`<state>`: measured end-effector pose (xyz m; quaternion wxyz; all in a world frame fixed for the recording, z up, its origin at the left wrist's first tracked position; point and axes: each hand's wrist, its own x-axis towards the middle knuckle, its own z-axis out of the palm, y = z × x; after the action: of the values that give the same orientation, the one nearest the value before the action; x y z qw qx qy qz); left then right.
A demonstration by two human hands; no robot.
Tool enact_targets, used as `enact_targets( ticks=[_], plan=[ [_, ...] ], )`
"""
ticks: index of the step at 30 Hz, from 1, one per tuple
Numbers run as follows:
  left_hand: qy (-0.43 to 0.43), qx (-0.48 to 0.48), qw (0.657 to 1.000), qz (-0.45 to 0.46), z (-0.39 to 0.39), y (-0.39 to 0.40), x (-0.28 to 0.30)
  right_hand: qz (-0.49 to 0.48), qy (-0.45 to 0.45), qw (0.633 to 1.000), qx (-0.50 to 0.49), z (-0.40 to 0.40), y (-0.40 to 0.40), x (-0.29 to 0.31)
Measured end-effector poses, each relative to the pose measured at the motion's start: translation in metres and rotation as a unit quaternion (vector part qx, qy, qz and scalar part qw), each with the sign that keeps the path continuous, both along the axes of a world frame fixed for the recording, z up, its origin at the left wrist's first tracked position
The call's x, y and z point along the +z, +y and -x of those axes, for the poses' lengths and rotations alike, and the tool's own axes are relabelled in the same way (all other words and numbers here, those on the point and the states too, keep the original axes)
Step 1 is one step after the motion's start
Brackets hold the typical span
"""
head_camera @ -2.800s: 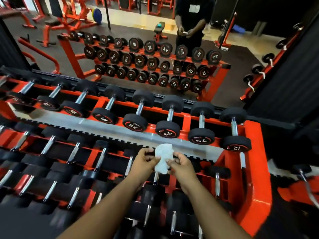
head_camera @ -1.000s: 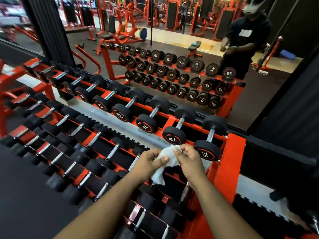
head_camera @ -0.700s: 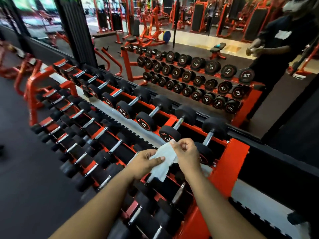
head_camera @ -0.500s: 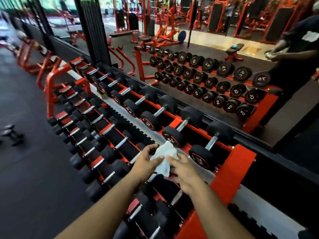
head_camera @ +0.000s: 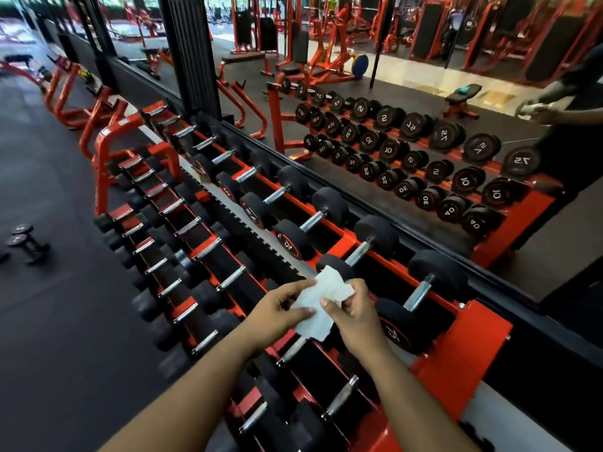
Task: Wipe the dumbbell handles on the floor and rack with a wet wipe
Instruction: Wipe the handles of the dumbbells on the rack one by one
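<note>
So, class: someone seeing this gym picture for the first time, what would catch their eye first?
First, the two hands at bottom centre, the left hand and right hand, pinching a white wet wipe between them. Beneath runs the bright orange rack of black dumbbells, stretching away to the upper left. Behind it, a wall mirror doubles the rows.

Bare forearms (head_camera: pixel 202 383), no sleeves

Matt rubber dumbbells (head_camera: pixel 437 272), glossy painted rack (head_camera: pixel 466 350), crumpled wipe (head_camera: pixel 321 300).
</note>
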<state>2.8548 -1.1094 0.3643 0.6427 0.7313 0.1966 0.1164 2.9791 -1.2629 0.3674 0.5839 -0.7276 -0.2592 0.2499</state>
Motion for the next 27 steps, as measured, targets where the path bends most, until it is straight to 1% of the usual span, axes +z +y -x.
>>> enact_targets(
  ticks=[2, 6, 9, 11, 13, 14, 17, 19, 20, 21, 23, 24, 25, 26, 27],
  plan=[
    [-0.007, 0.006, 0.999, 0.037, -0.007, 0.017, -0.006, 0.015, 0.019, 1.000, 0.003, -0.006, 0.018, -0.004],
    [0.002, 0.038, 0.999, 0.007, -0.025, 0.037, -0.020, 0.028, 0.059, 0.996, -0.060, -0.019, 0.040, -0.017],
    [-0.008, 0.069, 0.997, 0.045, -0.041, 0.036, -0.024, 0.016, 0.105, 0.990, -0.093, -0.032, 0.047, -0.031],
    [-0.018, 0.085, 0.994, 0.064, -0.054, 0.030, -0.023, -0.003, 0.104, 0.990, -0.091, -0.037, 0.050, -0.021],
    [-0.021, 0.105, 0.992, 0.058, -0.067, 0.025, -0.021, -0.033, 0.084, 0.996, -0.029, -0.046, 0.049, -0.011],
    [-0.024, 0.116, 0.992, 0.052, -0.072, 0.022, -0.019, -0.032, 0.070, 0.997, 0.017, -0.053, 0.046, -0.010],
    [-0.015, 0.160, 0.987, 0.014, -0.093, 0.012, -0.014, 0.028, -0.010, 0.989, 0.142, -0.097, 0.040, -0.010],
    [0.006, 0.171, 0.985, 0.002, -0.104, 0.008, -0.014, 0.064, -0.095, 0.975, 0.188, -0.127, 0.044, -0.014],
    [0.040, 0.172, 0.984, -0.032, -0.113, 0.005, -0.014, 0.083, -0.147, 0.964, 0.206, -0.144, 0.045, -0.017],
    [0.088, 0.173, 0.975, -0.106, -0.122, 0.004, -0.014, 0.103, -0.196, 0.950, 0.222, -0.158, 0.047, -0.018],
    [0.169, 0.166, 0.932, -0.276, -0.135, 0.002, -0.013, 0.139, -0.275, 0.922, 0.235, -0.178, 0.049, -0.022],
    [0.194, 0.157, 0.908, -0.338, -0.138, 0.003, -0.011, 0.143, -0.302, 0.914, 0.231, -0.181, 0.050, -0.022],
    [0.212, 0.156, 0.887, -0.380, -0.144, 0.005, -0.010, 0.135, -0.320, 0.911, 0.221, -0.188, 0.051, -0.021],
    [0.219, 0.164, 0.874, -0.402, -0.150, 0.005, -0.007, 0.119, -0.330, 0.912, 0.211, -0.193, 0.052, -0.020],
    [0.212, 0.186, 0.870, -0.404, -0.158, 0.007, -0.006, 0.100, -0.328, 0.917, 0.205, -0.201, 0.055, -0.018]
  ],
)
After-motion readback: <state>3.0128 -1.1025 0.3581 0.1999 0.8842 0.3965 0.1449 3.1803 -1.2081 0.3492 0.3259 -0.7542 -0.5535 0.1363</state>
